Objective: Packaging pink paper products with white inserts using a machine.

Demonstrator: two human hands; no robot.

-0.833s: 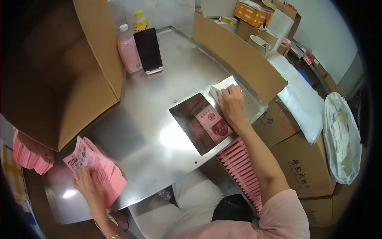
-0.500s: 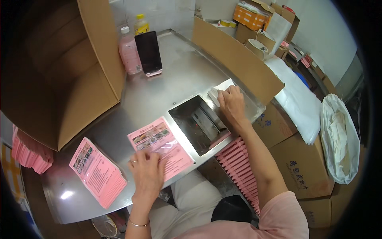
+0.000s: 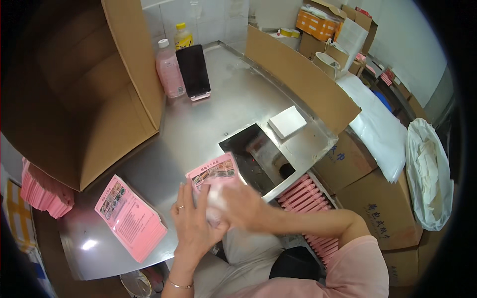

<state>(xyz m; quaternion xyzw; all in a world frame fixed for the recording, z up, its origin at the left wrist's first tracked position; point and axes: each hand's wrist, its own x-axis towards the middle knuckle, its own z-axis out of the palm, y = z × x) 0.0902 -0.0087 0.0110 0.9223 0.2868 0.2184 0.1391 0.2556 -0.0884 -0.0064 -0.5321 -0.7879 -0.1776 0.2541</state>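
Note:
My right hand (image 3: 251, 206) is smeared by motion as it grips a folded white tissue (image 3: 216, 196) over a pink printed packet (image 3: 213, 166). Beside it, my left hand (image 3: 195, 226) lies with fingers stretched and apart on the packet's near part, its thumb close to the tissue. Much of the packet is covered by both hands. A neat stack of white folded tissues (image 3: 287, 122) stands on the metal table, beyond the dark rectangular opening (image 3: 258, 159). To the left lies a thick pile of pink printed packets (image 3: 130, 218).
A large open cardboard box (image 3: 121, 124) stands at the left, near more pink packets (image 3: 44, 191). A phone on a stand (image 3: 194, 72) leans by a pink bottle (image 3: 170, 69). Rows of pink packets (image 3: 308, 201) sit below the table's right side. Cartons (image 3: 382, 208) stand at right.
My right hand has come from the white stack leftward to the pink packet, bringing a white tissue. My left hand's fingers have spread on the packet. The whole view has shifted slightly.

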